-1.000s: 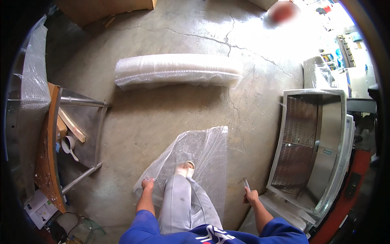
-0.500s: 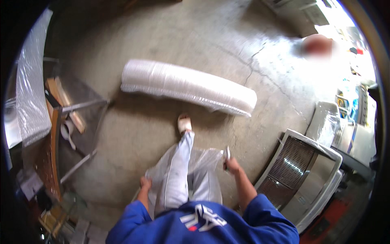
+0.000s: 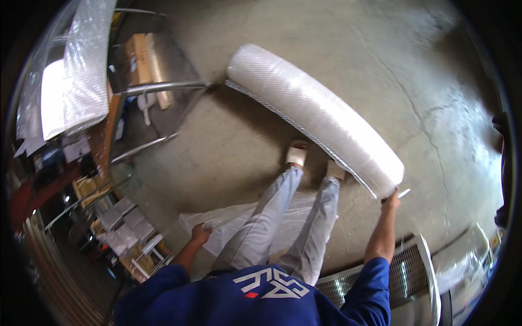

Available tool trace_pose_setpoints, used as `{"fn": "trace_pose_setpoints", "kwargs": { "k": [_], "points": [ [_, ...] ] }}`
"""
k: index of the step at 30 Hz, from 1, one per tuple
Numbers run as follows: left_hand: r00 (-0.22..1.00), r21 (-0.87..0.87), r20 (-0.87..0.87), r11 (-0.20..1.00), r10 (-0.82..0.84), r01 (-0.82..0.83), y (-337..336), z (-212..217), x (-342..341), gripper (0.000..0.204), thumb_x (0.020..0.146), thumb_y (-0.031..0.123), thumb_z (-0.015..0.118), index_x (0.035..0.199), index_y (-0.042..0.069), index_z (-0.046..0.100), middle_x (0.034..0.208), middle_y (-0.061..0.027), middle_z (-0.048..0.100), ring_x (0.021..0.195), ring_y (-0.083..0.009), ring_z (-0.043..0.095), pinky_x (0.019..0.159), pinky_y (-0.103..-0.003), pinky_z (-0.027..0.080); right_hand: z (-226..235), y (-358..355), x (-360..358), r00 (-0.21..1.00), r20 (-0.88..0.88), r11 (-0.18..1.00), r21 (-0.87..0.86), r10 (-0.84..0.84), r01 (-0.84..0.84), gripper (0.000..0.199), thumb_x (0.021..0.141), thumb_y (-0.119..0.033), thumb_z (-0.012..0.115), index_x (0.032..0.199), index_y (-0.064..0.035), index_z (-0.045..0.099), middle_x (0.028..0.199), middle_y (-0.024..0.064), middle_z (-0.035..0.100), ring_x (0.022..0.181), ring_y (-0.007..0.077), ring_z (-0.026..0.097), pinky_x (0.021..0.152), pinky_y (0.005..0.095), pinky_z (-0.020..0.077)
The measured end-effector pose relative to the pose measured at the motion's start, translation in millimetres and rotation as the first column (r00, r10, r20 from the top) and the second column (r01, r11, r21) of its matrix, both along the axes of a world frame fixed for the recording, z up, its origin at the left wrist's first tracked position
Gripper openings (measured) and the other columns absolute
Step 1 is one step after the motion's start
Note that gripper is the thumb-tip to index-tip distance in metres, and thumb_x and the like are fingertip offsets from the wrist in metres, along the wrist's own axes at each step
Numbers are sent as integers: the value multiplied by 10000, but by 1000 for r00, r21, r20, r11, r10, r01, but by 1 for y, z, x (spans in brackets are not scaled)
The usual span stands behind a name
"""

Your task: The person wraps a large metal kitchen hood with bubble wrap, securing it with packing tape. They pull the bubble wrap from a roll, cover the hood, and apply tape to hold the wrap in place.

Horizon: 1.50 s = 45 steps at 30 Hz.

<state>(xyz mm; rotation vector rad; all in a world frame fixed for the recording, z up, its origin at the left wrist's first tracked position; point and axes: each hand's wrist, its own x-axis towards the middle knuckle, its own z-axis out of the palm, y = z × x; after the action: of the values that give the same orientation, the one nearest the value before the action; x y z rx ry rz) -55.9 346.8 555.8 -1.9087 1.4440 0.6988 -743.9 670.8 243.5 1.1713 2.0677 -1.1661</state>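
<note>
Concrete floor [image 3: 206,179] takes up most of the pic. Bubble-wrap roll [image 3: 310,108] lies on it, upper ctr to mid R, slanting down to R. Loose wrap sheet [image 3: 234,217] spread lower ctr, partly hidden by grey trouser legs [image 3: 266,217]. Slotted metal unit [image 3: 405,271] btm R, partly behind R forearm & sleeve. Clear-plastic-wrapped panel [image 3: 87,81] upper L; next to it metal bars [image 3: 157,88] w/ wood pcs [image 3: 156,65]. Grey boxes [image 3: 128,217] lower L. Pale sandals [image 3: 296,155] nr ctr, just beside roll's lower edge. L hand [image 3: 202,233] lower L of ctr, fingers curled nearly closed on sheet's L edge. R hand [image 3: 390,201] mid R, at roll's lower R end, fingers closed round thin bladed tool [image 3: 403,193]; can't tell if hand touches roll.
</note>
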Motion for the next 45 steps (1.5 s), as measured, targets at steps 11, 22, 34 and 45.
{"fn": "trace_pose_setpoints", "kwargs": {
  "k": [11,22,34,45],
  "points": [
    [993,165,40,981,-114,106,63,17,-83,334,821,312,708,1068,87,717,989,-164,712,911,-351,682,843,-402,542,-51,-18,-15,946,281,964,-158,-161,211,448,812,-396,794,800,-72,485,588,12,383,472,163,389,453,302,365],
    [993,67,113,997,24,-32,79,83,-84,503,853,497,629,1159,101,686,1152,-166,676,1073,-379,628,952,-455,488,204,-117,-99,820,-549,895,-269,162,-357,376,889,-282,731,1056,14,571,741,10,471,632,114,434,572,274,365],
    [908,-214,-114,882,403,-419,63,111,-48,344,798,317,573,1084,225,741,1153,-119,680,1143,-365,590,961,-536,461,614,-311,-33,-141,-806,153,275,575,-949,262,850,-65,719,1034,17,551,810,71,604,729,118,557,656,279,457],
    [837,-546,-163,659,523,-518,-1,139,53,298,757,249,578,946,93,748,974,-151,720,935,-388,676,859,-489,527,722,-373,49,-400,-310,-344,221,862,-913,362,850,-201,732,1097,32,604,694,118,640,567,189,652,535,356,511]
  ]
}}
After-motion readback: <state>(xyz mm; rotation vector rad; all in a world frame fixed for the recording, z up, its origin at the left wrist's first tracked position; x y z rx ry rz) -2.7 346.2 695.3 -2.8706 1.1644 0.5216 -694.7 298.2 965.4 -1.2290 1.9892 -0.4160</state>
